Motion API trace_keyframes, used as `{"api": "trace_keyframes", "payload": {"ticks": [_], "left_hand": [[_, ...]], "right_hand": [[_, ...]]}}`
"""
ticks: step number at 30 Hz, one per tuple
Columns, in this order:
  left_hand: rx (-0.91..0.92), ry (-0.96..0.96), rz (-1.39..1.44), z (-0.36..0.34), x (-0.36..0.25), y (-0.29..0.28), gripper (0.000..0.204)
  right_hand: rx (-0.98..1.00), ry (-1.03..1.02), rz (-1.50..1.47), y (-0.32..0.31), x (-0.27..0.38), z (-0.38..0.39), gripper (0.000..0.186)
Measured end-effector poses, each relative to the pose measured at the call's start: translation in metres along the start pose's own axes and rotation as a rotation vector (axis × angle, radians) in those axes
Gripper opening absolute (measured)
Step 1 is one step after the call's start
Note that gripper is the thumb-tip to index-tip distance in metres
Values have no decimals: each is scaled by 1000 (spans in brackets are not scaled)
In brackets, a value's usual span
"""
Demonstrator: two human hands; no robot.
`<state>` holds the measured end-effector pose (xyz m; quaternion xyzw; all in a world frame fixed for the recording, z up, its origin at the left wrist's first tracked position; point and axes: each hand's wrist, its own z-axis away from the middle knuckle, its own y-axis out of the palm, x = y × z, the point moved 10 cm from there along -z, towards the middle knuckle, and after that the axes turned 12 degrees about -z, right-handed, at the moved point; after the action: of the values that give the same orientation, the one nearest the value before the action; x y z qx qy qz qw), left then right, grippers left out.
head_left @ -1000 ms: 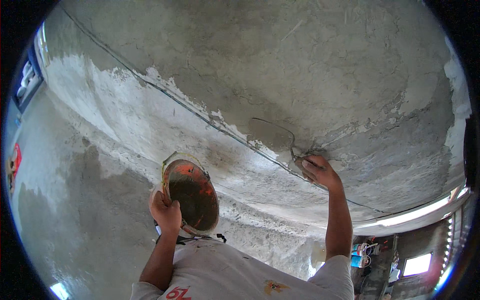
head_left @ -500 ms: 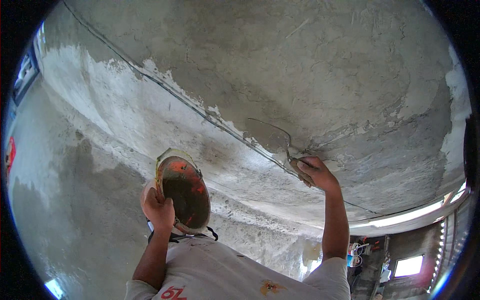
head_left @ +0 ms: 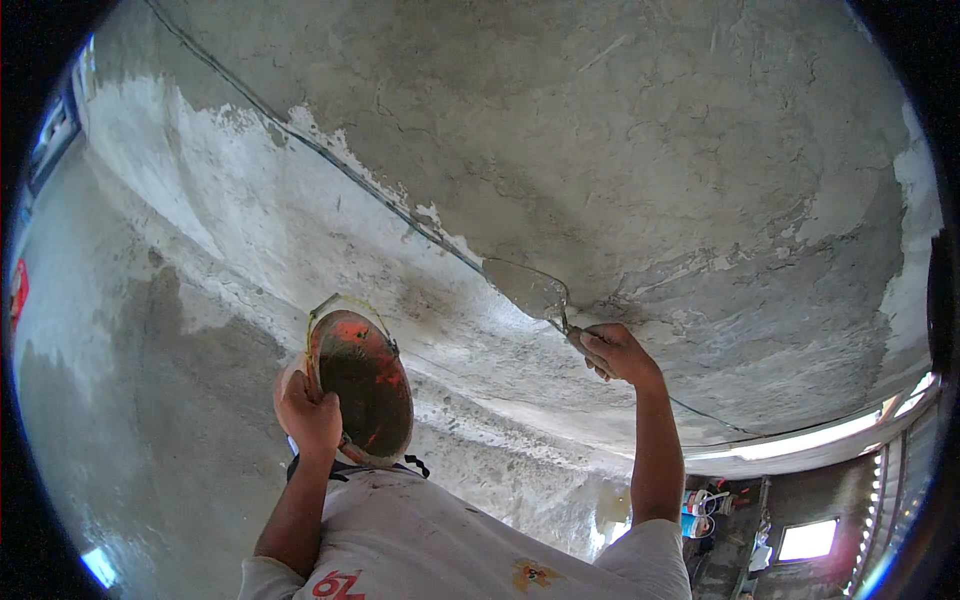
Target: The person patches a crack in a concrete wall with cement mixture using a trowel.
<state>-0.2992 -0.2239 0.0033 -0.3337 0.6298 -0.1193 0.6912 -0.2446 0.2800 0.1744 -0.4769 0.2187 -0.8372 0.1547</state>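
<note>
Trowel [head_left: 528,288] against rough, cracked plaster [head_left: 620,160]

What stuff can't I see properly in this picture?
In the head view:
Bucket: its underside faces away, and the left hand covers part of its rim.
Trowel: the right hand covers part of its handle.
Red thing: at the picture's left edge, too small and blurred to name.

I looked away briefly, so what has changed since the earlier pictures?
The right hand moved the trowel leftward and down in the picture; it now appears to meet the dark cord. Nothing was grasped or released; the left hand still holds the bucket.
</note>
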Motion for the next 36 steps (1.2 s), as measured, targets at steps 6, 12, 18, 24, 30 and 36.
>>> {"api": "trace_keyframes", "payload": {"ticks": [6,12,18,24,30,36], "left_hand": [[-43,62,-38,1,-10,-5,29],[-3,21,1,-1,5,4,29],[-8,22,-11,-1,-1,0,28],[25,3,-26,0,-8,3,28],[52,-30,61,-1,-6,7,29],[-3,30,54,-1,1,7,31]], "right_hand": [[-40,44,77,-2,-13,-3,37],[-32,70,139,-11,-17,11,39],[-28,30,127,-23,-9,39,32],[-139,-238,364,3,32,16,19],[-293,-294,527,-14,-5,23,18],[-234,-52,577,-28,-37,52,16]]}}
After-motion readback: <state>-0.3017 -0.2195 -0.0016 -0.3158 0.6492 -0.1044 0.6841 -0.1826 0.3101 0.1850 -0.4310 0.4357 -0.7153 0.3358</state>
